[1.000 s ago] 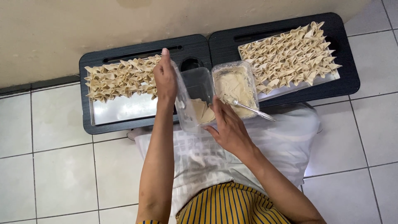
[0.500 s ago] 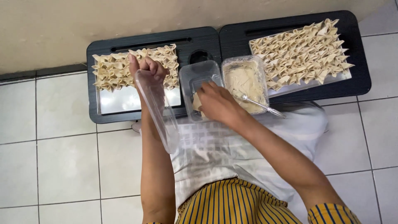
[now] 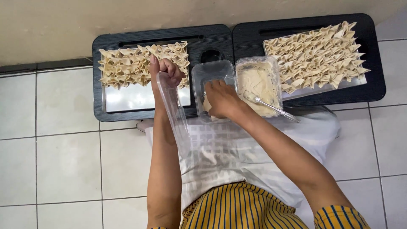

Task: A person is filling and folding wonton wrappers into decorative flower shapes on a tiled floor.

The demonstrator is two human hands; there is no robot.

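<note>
Clear lid: I saw one clear plastic lid, long and see-through with a raised rim, tilted on edge over the near rim of the left bench, its top end in the left hand.
Left hand: the left hand was curled, fingers pinching the lid's upper end, above the left tray.
Right hand: the right hand was down in the clear tub, fingers bent together on a pale wrapper; I could not tell how tight the pinch was.
Tubs: I counted two, a clear tub holding pale wrappers, and just beside it a filling tub of pale paste.
Spoon: one metal spoon, bowl in the paste, handle out over the tub's near edge.
Trays: two, a left metal tray about half covered, and a right tray almost fully covered.
Folded dumplings: too many to count; several packed rows on each tray.
Benches: two low black benches side by side on the tiled floor.
Cloth: one white cloth over the lap.
</note>
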